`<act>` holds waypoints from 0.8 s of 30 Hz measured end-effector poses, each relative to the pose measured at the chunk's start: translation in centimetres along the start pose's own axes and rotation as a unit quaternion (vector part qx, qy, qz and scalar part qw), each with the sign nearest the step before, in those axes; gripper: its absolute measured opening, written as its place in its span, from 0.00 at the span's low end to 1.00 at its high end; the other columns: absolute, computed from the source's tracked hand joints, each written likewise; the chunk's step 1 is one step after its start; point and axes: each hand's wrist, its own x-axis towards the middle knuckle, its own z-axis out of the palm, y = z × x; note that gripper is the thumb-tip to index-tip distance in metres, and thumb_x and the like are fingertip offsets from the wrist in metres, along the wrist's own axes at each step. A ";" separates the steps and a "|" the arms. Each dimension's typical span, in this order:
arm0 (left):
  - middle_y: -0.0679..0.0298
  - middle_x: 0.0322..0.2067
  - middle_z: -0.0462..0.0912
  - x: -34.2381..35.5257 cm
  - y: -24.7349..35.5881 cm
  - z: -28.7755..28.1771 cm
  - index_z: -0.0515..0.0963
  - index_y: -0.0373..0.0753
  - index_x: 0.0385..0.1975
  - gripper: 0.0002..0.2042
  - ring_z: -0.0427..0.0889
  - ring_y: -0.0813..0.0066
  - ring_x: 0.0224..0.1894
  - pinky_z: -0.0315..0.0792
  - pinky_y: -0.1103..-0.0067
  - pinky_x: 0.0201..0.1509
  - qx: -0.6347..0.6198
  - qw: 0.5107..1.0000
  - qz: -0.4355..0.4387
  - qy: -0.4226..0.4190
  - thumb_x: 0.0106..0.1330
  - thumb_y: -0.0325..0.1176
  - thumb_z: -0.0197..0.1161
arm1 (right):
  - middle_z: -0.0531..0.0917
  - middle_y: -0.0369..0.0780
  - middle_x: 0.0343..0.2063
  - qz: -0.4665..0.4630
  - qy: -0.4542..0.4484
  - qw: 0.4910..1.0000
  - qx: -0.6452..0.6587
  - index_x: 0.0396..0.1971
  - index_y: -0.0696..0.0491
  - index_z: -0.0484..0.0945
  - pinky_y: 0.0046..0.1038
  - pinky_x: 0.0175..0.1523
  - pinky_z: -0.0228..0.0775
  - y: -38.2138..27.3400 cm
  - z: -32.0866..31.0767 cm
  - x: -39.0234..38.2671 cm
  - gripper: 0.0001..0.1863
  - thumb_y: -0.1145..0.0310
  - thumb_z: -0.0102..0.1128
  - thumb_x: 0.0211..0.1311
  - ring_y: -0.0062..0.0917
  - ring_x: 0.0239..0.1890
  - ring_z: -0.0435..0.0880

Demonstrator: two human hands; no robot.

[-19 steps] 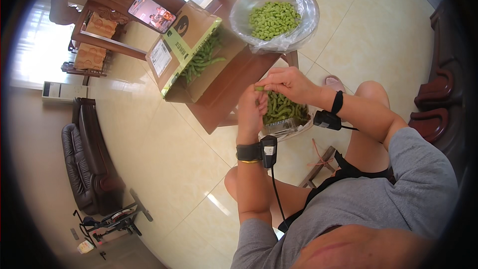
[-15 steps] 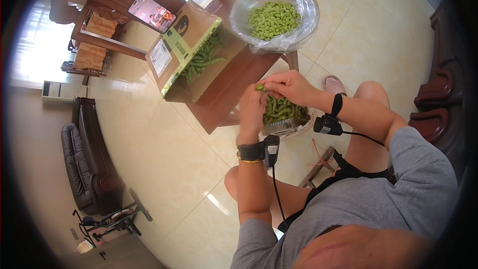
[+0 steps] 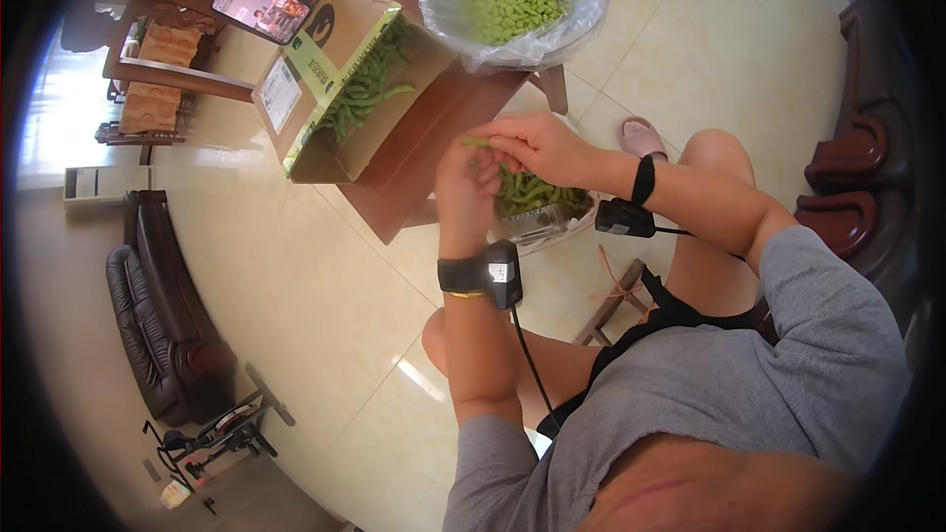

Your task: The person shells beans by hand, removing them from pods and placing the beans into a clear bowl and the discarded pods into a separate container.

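My right hand (image 3: 545,148) pinches a green soybean pod (image 3: 476,142) between thumb and fingertips. Close beside the pod is my left hand (image 3: 466,182), its fingers curled but smeared by motion, so what they hold is unclear. Below both hands, a clear plastic container (image 3: 542,227) holds many green pods (image 3: 527,195), partly hidden by my right hand. A cardboard box (image 3: 340,49) lies on its side to the left, with more pods (image 3: 365,89) spilling inside it. Shelled green beans (image 3: 517,5) fill the middle of a plastic-lined bowl (image 3: 589,25) beyond my hands.
The box and bowl rest on a brown wooden stool or bench (image 3: 394,207). A phone (image 3: 261,5) with a lit screen leans by the box. A small wooden stool (image 3: 611,305) stands by my legs. Dark sofas (image 3: 158,325) and an exercise machine (image 3: 227,433) lie farther off.
The whole view has shifted, so everything sits a little farther left and up. My left hand has turned and its fingers have loosened from the pod; the right still pinches it.
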 end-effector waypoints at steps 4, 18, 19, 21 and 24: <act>0.67 0.22 0.70 -0.1 0.1 0.0 0.71 0.37 0.31 0.08 0.62 0.86 0.18 0.51 0.91 0.16 -0.013 1.000 -0.016 -0.003 0.63 0.34 0.51 | 0.81 0.40 0.27 0.000 -0.004 1.000 -0.026 0.45 0.56 0.76 0.21 0.30 0.70 -0.2 0.0 -0.2 0.12 0.72 0.49 0.64 0.20 0.25 0.79; 0.70 0.17 0.68 0.1 -0.6 0.4 0.73 0.35 0.26 0.08 0.61 0.89 0.16 0.49 0.90 0.16 0.090 0.995 0.032 0.029 0.59 0.33 0.52 | 0.74 0.33 0.20 0.164 -0.030 0.967 0.191 0.47 0.59 0.74 0.17 0.25 0.61 1.3 -0.5 0.2 0.15 0.67 0.43 0.69 0.14 0.19 0.69; 0.73 0.17 0.65 0.1 -0.6 0.4 0.75 0.34 0.28 0.09 0.60 0.90 0.17 0.48 0.90 0.17 0.091 0.995 0.041 0.024 0.59 0.34 0.53 | 0.74 0.33 0.20 0.173 -0.037 0.958 0.227 0.48 0.59 0.73 0.17 0.26 0.61 1.4 -0.6 0.3 0.16 0.66 0.42 0.69 0.14 0.19 0.69; 0.70 0.17 0.68 0.3 -0.3 0.2 0.74 0.35 0.27 0.08 0.61 0.89 0.16 0.49 0.90 0.16 0.062 0.997 0.037 0.034 0.59 0.33 0.52 | 0.74 0.33 0.21 0.180 -0.033 0.953 0.242 0.48 0.59 0.73 0.16 0.26 0.62 1.2 -0.4 0.4 0.15 0.67 0.42 0.69 0.14 0.20 0.69; 0.68 0.18 0.71 0.4 0.1 -0.3 0.72 0.36 0.26 0.07 0.61 0.88 0.16 0.51 0.90 0.16 0.012 0.999 0.042 0.026 0.60 0.32 0.51 | 0.75 0.33 0.21 0.159 -0.045 0.964 0.208 0.49 0.58 0.72 0.16 0.26 0.62 0.2 -0.2 0.5 0.15 0.67 0.43 0.69 0.14 0.20 0.70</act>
